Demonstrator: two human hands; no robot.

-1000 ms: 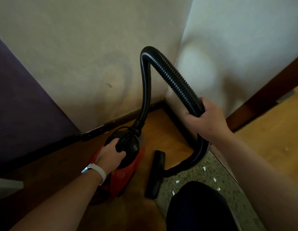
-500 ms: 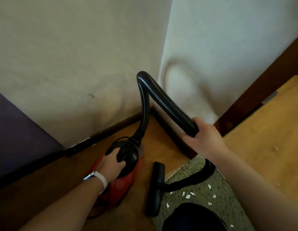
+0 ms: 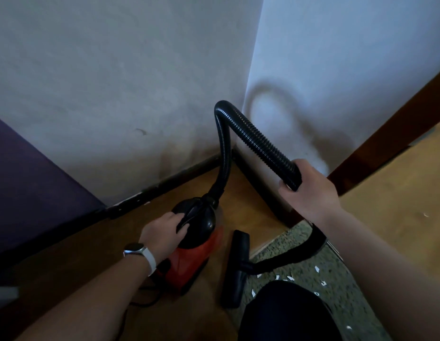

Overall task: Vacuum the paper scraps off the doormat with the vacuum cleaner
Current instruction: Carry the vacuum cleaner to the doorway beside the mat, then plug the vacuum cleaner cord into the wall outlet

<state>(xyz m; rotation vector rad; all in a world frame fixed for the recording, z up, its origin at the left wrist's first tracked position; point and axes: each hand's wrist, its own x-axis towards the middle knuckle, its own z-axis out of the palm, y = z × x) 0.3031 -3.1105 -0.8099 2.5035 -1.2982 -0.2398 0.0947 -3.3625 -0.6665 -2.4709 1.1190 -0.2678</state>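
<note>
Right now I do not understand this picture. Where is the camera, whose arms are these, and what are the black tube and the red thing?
The camera sits on a person's head and looks down, so both arms are that person's own. The left hand holds the black top of a red vacuum, which stands on the wooden floor in a wall corner. The right hand grips its black hose. The hose ends in a flat nozzle that lies along the edge of a speckled doormat. White paper scraps lie on the doormat. The dark shape at the bottom is probably the person's knee.
</note>
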